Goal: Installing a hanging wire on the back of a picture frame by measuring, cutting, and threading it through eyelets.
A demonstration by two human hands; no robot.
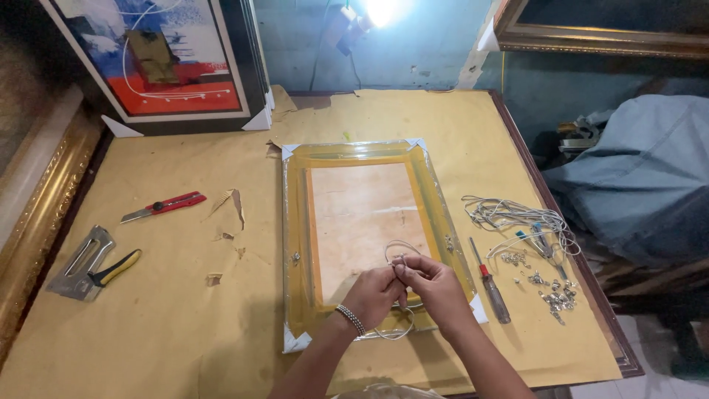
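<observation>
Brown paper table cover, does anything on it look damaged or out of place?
Yes. The brown paper table cover is torn left of the plastic-wrapped picture frame, with ragged flaps and small scraps lifted from its surface.

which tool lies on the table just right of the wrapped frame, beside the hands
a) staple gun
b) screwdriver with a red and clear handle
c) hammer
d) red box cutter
b: the screwdriver lies just right of the wrapped frame, near the right hand, while the red box cutter and staple gun lie far off to the left of the table.
</observation>
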